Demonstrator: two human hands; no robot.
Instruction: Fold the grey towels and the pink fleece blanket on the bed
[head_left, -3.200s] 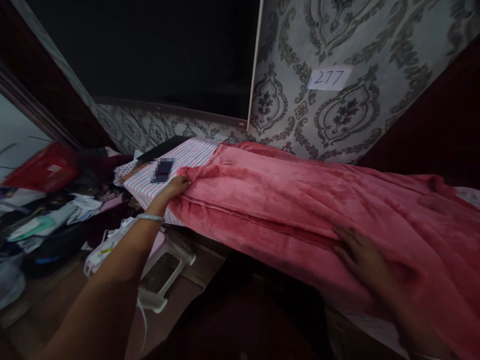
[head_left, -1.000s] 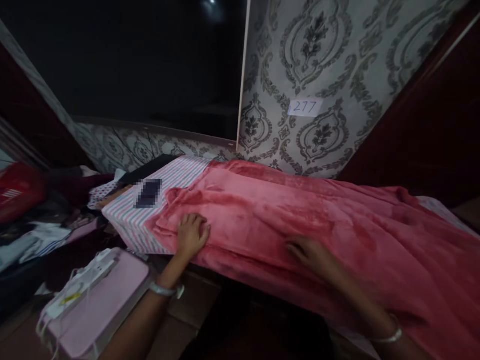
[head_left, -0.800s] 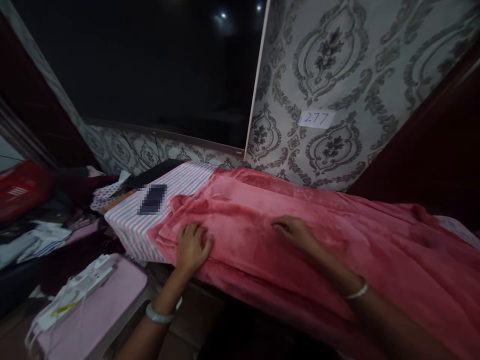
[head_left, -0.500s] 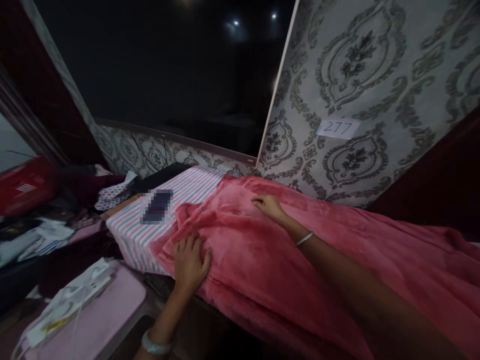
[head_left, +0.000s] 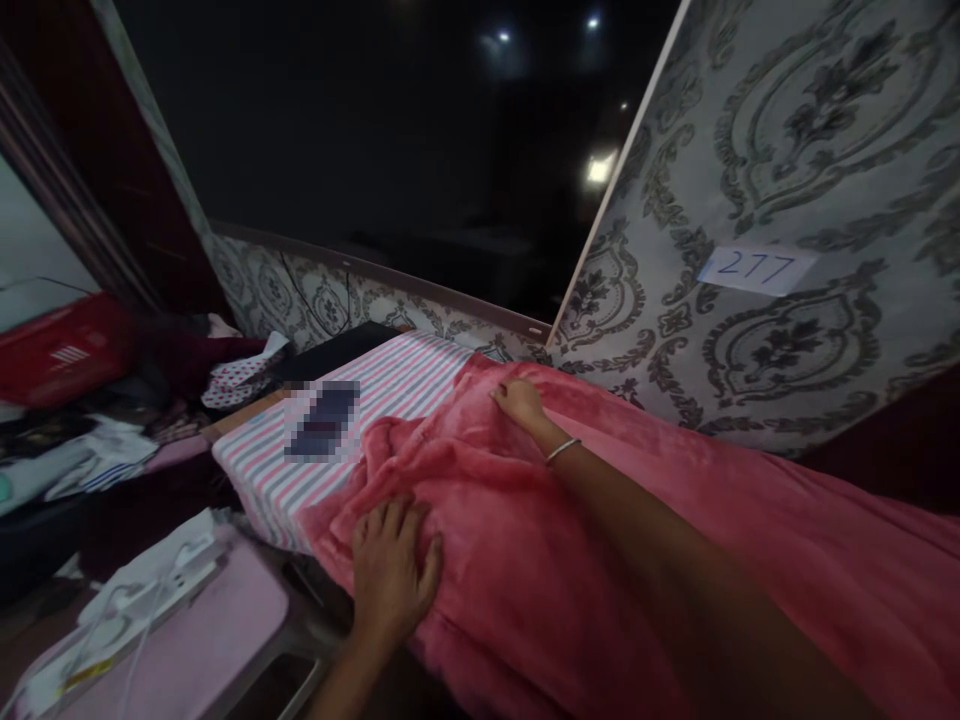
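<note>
A plush pink-red blanket covers most of a long surface, its near-left part bunched into folds. My left hand lies palm down on the blanket's front left part, fingers stretched and the thumb apart. Farther back, near the blanket's far edge, my right hand has its fingers curled together in a pinch on the fabric. A bracelet shows on my right wrist. Left of the blanket, a striped pink, grey and white cloth covers the surface, with a pixelated dark object on it.
A pink stool at front left bears a white power strip with cables. Clothes and a red bag are piled at left. Behind are a large dark screen and a patterned wall with a paper marked 277.
My right hand has shifted left over the blanket, and the folds near it look more gathered. My left hand stays near the same corner. The camera view has turned slightly left.
</note>
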